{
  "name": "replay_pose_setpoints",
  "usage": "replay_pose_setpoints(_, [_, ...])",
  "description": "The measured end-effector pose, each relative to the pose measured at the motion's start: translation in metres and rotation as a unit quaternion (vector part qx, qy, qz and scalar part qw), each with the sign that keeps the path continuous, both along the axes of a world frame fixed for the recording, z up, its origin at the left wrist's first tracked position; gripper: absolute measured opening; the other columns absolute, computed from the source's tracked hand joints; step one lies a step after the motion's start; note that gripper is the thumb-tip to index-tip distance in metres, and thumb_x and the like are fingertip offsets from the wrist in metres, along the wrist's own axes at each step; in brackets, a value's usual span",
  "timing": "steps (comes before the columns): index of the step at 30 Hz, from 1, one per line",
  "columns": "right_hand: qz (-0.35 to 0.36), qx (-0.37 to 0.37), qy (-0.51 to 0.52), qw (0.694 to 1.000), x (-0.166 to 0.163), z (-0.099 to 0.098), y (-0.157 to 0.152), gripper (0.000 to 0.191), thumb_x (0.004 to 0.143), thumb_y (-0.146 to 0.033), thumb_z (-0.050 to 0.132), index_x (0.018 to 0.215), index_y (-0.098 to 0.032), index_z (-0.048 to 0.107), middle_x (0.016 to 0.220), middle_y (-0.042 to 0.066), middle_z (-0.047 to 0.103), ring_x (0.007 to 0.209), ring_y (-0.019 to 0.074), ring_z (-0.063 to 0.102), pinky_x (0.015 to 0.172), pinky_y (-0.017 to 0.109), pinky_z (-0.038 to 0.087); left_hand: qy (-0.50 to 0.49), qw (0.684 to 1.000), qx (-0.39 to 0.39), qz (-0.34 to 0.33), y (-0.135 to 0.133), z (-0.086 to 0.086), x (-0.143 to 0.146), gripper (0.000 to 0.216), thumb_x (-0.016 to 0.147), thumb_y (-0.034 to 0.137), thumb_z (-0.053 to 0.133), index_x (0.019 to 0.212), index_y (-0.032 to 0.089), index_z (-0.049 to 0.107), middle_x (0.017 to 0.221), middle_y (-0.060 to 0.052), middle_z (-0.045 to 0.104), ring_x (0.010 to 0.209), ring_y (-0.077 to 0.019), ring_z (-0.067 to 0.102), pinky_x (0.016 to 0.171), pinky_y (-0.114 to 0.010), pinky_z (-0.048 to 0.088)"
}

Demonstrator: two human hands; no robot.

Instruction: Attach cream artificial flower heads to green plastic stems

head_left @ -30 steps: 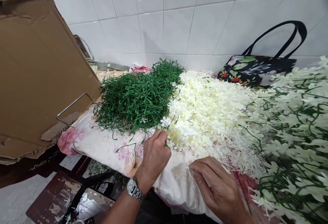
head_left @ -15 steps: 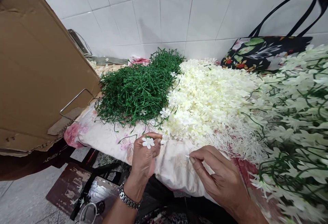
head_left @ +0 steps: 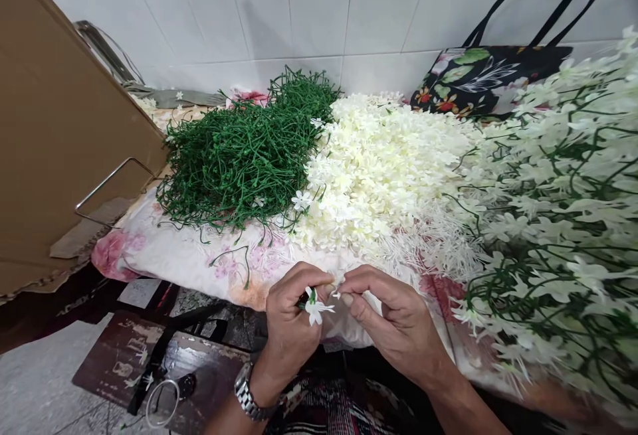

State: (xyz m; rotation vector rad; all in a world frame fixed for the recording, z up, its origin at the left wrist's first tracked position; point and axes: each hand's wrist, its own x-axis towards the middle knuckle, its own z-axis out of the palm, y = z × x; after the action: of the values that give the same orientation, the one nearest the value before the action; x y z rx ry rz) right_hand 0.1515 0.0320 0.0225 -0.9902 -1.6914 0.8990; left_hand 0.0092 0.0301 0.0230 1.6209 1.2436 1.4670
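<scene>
My left hand is closed in a pinch on a small white artificial flower with a short green stem. My right hand meets it fingertip to fingertip, pinched on a tiny white piece at the flower. Both hands hover at the near edge of a floral cloth. Behind them lie a pile of green plastic stems and a pile of cream-white flower heads.
Finished white flower sprays with green stems fill the right side. A black floral tote bag leans on the tiled wall. A cardboard sheet stands at left. A dark stool top sits below on the floor.
My left hand picked a flower from the pile's edge and drew it back toward me. My right hand moved left to meet it. The view tilted downward.
</scene>
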Motion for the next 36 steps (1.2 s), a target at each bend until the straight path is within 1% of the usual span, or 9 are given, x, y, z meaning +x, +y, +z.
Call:
replay_pose_setpoints(3, [-0.005, 0.003, -0.007, 1.0, 0.004, -0.002, -0.004, 0.012, 0.082, -0.013, 0.051, 0.076, -0.017, 0.061, 0.068, 0.001, 0.06, 0.061, 0.0107, 0.057, 0.055, 0.023, 0.046, -0.024, 0.999, -0.03, -0.016, -0.002, -0.005, 0.001, 0.011, 0.071, 0.01, 0.06, 0.069, 0.017, 0.069, 0.059, -0.001, 0.06, 0.056, -0.0123, 0.055, 0.051, -0.021, 0.042])
replay_pose_setpoints(9, [-0.057, 0.047, -0.073, 0.995, 0.016, -0.005, -0.01, 0.013, 0.082, -0.01, 0.049, 0.078, -0.016, 0.06, 0.071, 0.003, 0.06, 0.065, 0.0122, 0.057, 0.057, 0.024, 0.047, -0.164, 0.977, -0.139, 0.007, -0.005, -0.022, 0.002, 0.002, 0.069, 0.018, 0.069, 0.068, 0.017, 0.071, 0.063, -0.002, 0.061, 0.06, -0.012, 0.053, 0.053, -0.021, 0.039])
replay_pose_setpoints(15, [-0.091, 0.138, -0.245, 0.955, 0.029, -0.006, -0.014, 0.015, 0.083, -0.012, 0.048, 0.082, -0.016, 0.063, 0.086, 0.009, 0.061, 0.078, 0.0175, 0.059, 0.068, 0.032, 0.049, -0.28, 0.93, -0.235, 0.024, -0.004, -0.011, 0.005, 0.016, 0.056, 0.028, 0.078, 0.06, 0.014, 0.069, 0.057, 0.0, 0.055, 0.044, -0.0046, 0.036, 0.041, -0.02, 0.026])
replay_pose_setpoints(19, [-0.109, 0.134, -0.209, 0.963, 0.033, -0.001, -0.016, 0.014, 0.083, -0.011, 0.05, 0.085, -0.018, 0.062, 0.083, 0.007, 0.06, 0.075, 0.0157, 0.058, 0.067, 0.029, 0.049, -0.31, 0.909, -0.277, 0.019, -0.003, -0.004, 0.006, 0.028, 0.049, 0.035, 0.082, 0.057, 0.013, 0.067, 0.053, 0.002, 0.051, 0.04, -0.0021, 0.031, 0.038, -0.019, 0.021])
replay_pose_setpoints(22, [-0.083, 0.099, -0.145, 0.981, 0.028, 0.007, -0.018, 0.012, 0.083, -0.01, 0.05, 0.083, -0.017, 0.06, 0.073, 0.003, 0.058, 0.066, 0.0124, 0.056, 0.058, 0.024, 0.046, -0.339, 0.892, -0.298, -0.012, -0.005, -0.002, 0.007, 0.03, 0.046, 0.034, 0.083, 0.057, 0.013, 0.067, 0.052, 0.004, 0.049, 0.037, -0.0011, 0.029, 0.038, -0.019, 0.02])
replay_pose_setpoints(25, [-0.058, 0.086, -0.117, 0.988, 0.018, 0.013, -0.018, 0.012, 0.084, -0.011, 0.049, 0.08, -0.016, 0.059, 0.067, 0.002, 0.056, 0.061, 0.011, 0.053, 0.054, 0.023, 0.044, -0.355, 0.884, -0.301, -0.047, -0.007, -0.002, 0.009, 0.024, 0.05, 0.032, 0.082, 0.059, 0.014, 0.068, 0.054, 0.003, 0.05, 0.038, -0.0012, 0.03, 0.038, -0.019, 0.021])
replay_pose_setpoints(27, [-0.056, 0.095, -0.122, 0.986, 0.011, 0.014, -0.017, 0.014, 0.085, -0.012, 0.047, 0.078, -0.015, 0.059, 0.065, 0.002, 0.056, 0.06, 0.0111, 0.052, 0.054, 0.024, 0.043, -0.35, 0.89, -0.287, -0.061, -0.009, -0.003, 0.01, 0.019, 0.054, 0.029, 0.081, 0.06, 0.015, 0.069, 0.053, 0.003, 0.051, 0.039, -0.0021, 0.032, 0.039, -0.018, 0.023])
replay_pose_setpoints(30, [-0.06, 0.112, -0.142, 0.982, 0.006, 0.012, -0.015, 0.017, 0.086, -0.013, 0.046, 0.075, -0.014, 0.059, 0.064, 0.003, 0.055, 0.06, 0.0118, 0.052, 0.054, 0.025, 0.043, -0.312, 0.917, -0.239, -0.063, -0.012, -0.008, 0.009, 0.015, 0.059, 0.028, 0.079, 0.063, 0.016, 0.071, 0.057, 0.001, 0.056, 0.044, -0.0049, 0.038, 0.042, -0.019, 0.029])
replay_pose_setpoints(36, [-0.049, 0.1, -0.153, 0.982, 0.006, 0.006, -0.016, 0.018, 0.086, -0.012, 0.043, 0.074, -0.014, 0.057, 0.064, 0.002, 0.054, 0.06, 0.0116, 0.051, 0.054, 0.024, 0.043, -0.17, 0.975, -0.124, -0.075, -0.018, -0.016, 0.005, 0.005, 0.074, 0.021, 0.067, 0.075, 0.019, 0.071, 0.066, -0.002, 0.06, 0.06, -0.012, 0.052, 0.054, -0.022, 0.04])
